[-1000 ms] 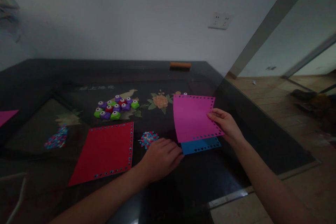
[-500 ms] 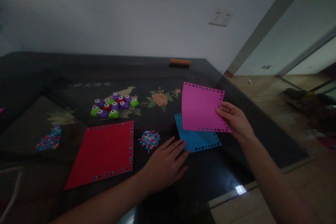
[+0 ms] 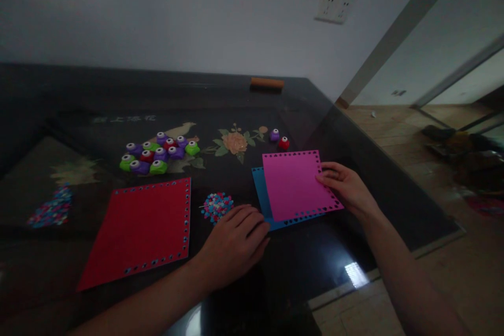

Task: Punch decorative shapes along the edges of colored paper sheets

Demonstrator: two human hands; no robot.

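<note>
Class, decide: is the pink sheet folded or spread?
The pink sheet is spread: all four corners show and no crease is visible. The right hand holds its right edge.

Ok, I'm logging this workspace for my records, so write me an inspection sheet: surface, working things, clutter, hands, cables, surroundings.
Surface: dark, glossy tabletop with a printed flower.
Working things: pink sheet overlapping a blue sheet; red sheet to their left; all have punched borders.
Clutter: two confetti piles; coloured punch cluster; purple punch and red punch apart from it; orange-brown roll at the back.
Hands: right hand pinches the pink sheet's right edge; left hand is at the blue sheet's near-left corner, contact unclear.
Cables: nothing seen.
Surroundings: wall with socket; floor at right, with dark, indistinct items.
</note>
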